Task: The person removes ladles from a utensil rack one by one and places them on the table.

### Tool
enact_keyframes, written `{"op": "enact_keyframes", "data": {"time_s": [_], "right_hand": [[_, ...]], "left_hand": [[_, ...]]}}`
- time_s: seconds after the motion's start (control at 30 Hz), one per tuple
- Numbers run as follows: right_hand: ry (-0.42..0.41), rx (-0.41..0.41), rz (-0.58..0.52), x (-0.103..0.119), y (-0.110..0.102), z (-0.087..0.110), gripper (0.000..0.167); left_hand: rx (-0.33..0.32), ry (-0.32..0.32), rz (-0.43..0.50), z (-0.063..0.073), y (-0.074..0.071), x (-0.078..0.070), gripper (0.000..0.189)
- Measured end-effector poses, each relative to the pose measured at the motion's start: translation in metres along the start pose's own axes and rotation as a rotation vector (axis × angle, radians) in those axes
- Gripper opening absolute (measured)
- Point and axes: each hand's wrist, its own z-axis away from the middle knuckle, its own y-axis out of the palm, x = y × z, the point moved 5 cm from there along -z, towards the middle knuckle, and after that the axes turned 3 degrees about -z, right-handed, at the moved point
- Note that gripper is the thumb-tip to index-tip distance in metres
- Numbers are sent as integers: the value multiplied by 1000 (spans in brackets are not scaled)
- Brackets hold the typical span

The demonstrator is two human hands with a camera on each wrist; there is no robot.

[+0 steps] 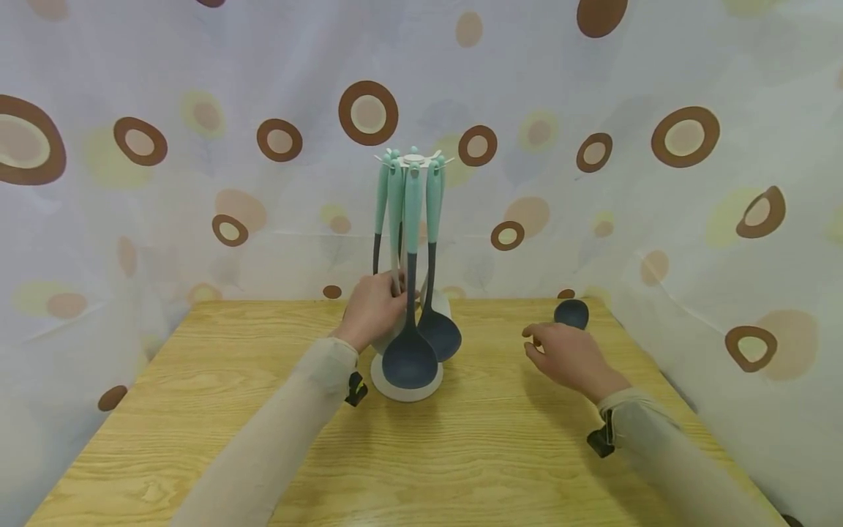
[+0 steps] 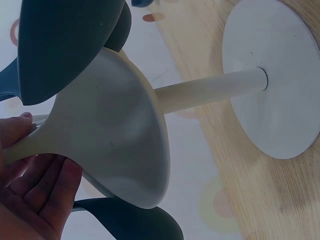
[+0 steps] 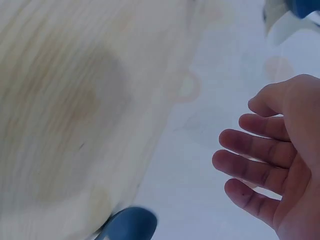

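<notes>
In the head view, a utensil stand with a white top point(image 1: 413, 158) and a round white base point(image 1: 406, 395) holds several utensils by mint-green handles. My left hand point(image 1: 372, 311) reaches in from the left side and holds the neck of a light grey, broad-headed utensil point(image 2: 115, 125), thumb and fingers around it. A dark blue ladle point(image 1: 410, 360) hangs at the front, with another dark blue ladle point(image 1: 441, 335) to its right. My right hand point(image 1: 568, 353) hovers over the table, fingers loosely bent and holding nothing. Just beyond it lies a dark blue utensil head point(image 1: 571, 313), the rest hidden.
The wooden table point(image 1: 487, 439) runs back to a patterned curtain point(image 1: 316, 197), which also closes in on both sides. In the left wrist view, the stand's white pole point(image 2: 210, 92) meets its round base.
</notes>
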Motion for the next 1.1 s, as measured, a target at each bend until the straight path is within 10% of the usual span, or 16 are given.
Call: {"op": "enact_keyframes", "data": {"time_s": [0.57, 1.1], "right_hand": [[-106, -109, -155, 100, -31, -64, 31], [-57, -173, -262, 129, -35, -94, 35]], "left_hand": [[-1, 1, -24, 0, 0, -1, 23], [1, -16, -53, -1, 0, -1, 17]]}}
